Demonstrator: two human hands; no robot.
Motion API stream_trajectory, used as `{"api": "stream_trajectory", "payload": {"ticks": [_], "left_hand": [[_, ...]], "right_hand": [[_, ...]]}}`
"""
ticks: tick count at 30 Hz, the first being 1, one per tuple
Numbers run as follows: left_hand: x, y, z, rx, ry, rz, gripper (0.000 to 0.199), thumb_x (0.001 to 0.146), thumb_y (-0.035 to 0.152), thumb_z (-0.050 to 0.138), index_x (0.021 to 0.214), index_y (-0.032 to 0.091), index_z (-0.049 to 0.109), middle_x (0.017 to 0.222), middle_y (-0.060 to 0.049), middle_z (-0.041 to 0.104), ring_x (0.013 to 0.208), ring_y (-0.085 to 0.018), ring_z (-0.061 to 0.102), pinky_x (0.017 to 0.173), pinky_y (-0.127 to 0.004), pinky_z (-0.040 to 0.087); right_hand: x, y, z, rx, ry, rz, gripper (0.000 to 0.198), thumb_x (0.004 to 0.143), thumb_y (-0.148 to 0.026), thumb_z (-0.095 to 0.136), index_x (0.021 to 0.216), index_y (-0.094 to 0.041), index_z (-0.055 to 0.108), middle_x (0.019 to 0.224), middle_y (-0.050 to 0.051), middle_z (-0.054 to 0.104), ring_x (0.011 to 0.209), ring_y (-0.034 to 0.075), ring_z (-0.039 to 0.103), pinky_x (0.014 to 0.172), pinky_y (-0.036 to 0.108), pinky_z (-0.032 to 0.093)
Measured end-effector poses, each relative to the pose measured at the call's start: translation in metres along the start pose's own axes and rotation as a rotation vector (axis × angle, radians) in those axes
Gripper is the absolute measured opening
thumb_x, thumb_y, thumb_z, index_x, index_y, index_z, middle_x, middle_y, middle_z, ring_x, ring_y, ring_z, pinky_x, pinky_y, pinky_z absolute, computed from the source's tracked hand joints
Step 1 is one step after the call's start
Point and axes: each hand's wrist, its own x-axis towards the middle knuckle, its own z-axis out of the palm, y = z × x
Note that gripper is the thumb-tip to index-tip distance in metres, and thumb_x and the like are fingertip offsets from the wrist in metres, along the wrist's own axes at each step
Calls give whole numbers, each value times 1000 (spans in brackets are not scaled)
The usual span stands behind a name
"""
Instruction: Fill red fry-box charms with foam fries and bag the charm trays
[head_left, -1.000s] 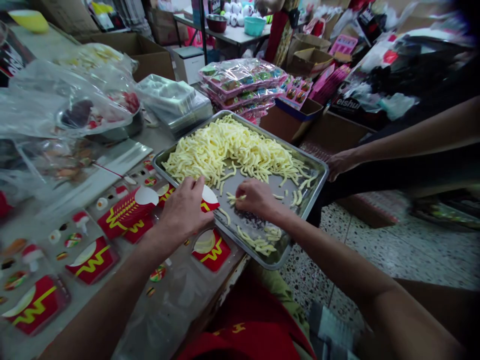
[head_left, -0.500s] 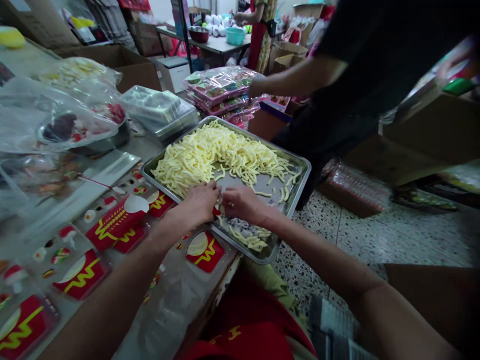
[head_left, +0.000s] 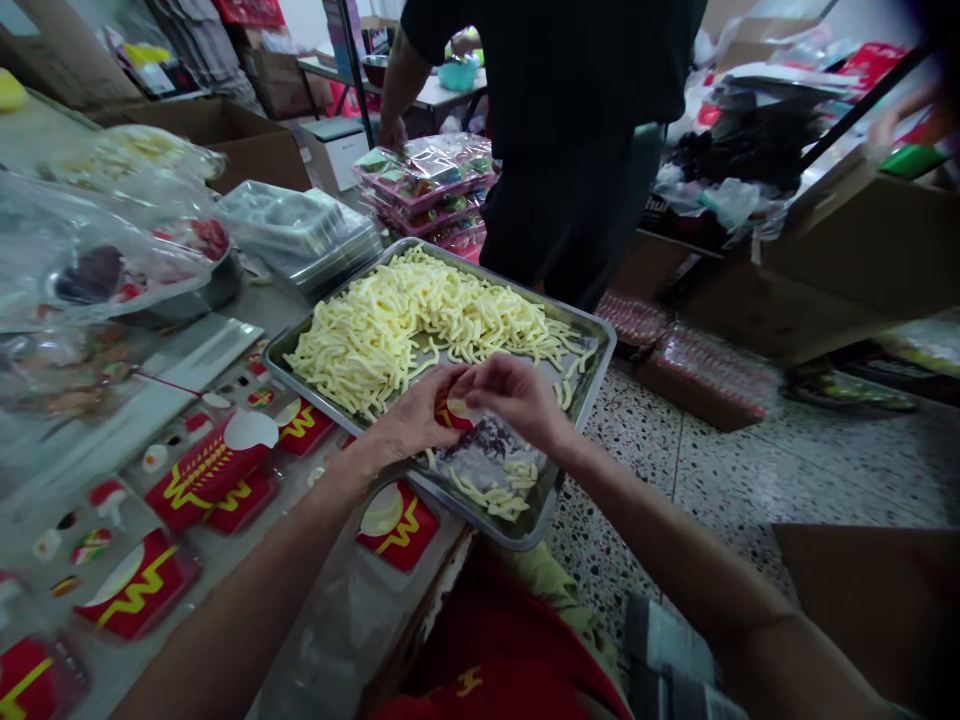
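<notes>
A metal tray [head_left: 596,385] holds a heap of pale yellow toy fries [head_left: 375,325], with a few loose ones at its near corner. Over the tray, my left hand [head_left: 420,415] is closed around a small red fry carton [head_left: 454,412], mostly covered by my fingers. My right hand [head_left: 514,395] is at the carton's opening, its fingers pinched together; what they hold is hidden. Left of the tray, flat red cartons with yellow zigzags [head_left: 397,525] lie on the table, one of them upright-looking with a folded strip pattern [head_left: 217,455].
Clear plastic trays [head_left: 289,225] and a bag-covered metal bowl [head_left: 150,280] stand left of the tray. Behind it are stacked pink packaged sets [head_left: 427,185] and a person in dark clothes [head_left: 577,150]. Cardboard boxes [head_left: 847,240] stand at right above the speckled floor [head_left: 630,490].
The red carton now shows more clearly in my left hand, and my right hand has risen slightly to its opening. The person in dark clothes has moved left, behind the tray.
</notes>
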Motion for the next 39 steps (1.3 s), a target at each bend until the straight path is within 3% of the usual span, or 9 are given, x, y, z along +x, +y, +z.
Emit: {"api": "stream_trajectory", "payload": {"ticks": [4,7,13,17,23,26,30,35,39], "left_hand": [[0,4,-8,79,147,7,86,69,23,77,149,17,45,149,-11,54,135,-26,54,117,-38,41],[-8,15,-17,146,212,-22,86,69,23,79,148,16,47,150,-12,53,135,-26,54,118,-37,41],[-35,25,-40,335,302,-28,82,73,28,79,149,21,48,148,-9,54,133,-26,54,117,-38,41],[-46,23,-53,394,358,-81,82,72,34,81,147,21,50,144,-8,57,129,-27,57,117,-39,43],[-55,28,-54,436,451,-118,89,72,36,79,152,22,44,147,-8,54,132,-28,56,117,-40,43],[-62,30,-52,441,438,-115,90,73,38,80,152,22,43,148,-9,54,132,-29,56,117,-40,43],[-65,28,-47,449,401,-109,89,72,33,80,153,21,43,146,-9,55,131,-28,56,117,-40,43],[-45,32,-24,457,273,-75,88,71,23,77,151,19,44,142,-12,56,131,-29,56,114,-41,45],[-31,41,-7,499,188,-59,94,69,20,79,154,21,39,145,-12,54,131,-32,56,110,-42,49]], "right_hand": [[24,21,-35,-465,163,85,20,84,-32,69,98,-18,70,96,7,72,80,17,65,78,34,51],[25,30,-42,-763,-99,35,15,83,-24,70,95,-19,77,94,5,73,85,18,65,81,32,48],[12,24,-56,-909,35,64,24,80,-9,61,92,-20,80,95,6,75,87,19,65,82,32,46],[2,14,-69,-677,-62,136,12,82,-23,70,89,-19,79,75,1,72,67,14,61,66,29,45],[-13,0,-17,-861,-435,-172,19,90,-25,64,103,-20,78,105,8,73,92,18,66,79,30,48],[-17,0,16,-1118,-534,-105,14,87,-19,63,92,-18,76,99,9,72,91,20,65,73,30,45],[-20,-1,8,-1234,-375,74,15,87,-26,63,86,-17,75,89,8,72,76,19,63,64,30,42],[-23,-3,-44,-1318,59,185,14,82,-29,67,85,-19,77,99,8,74,96,24,64,80,34,45],[-22,3,-40,-1319,61,259,17,80,-32,68,88,-21,78,95,8,76,91,24,66,75,33,43]]}}
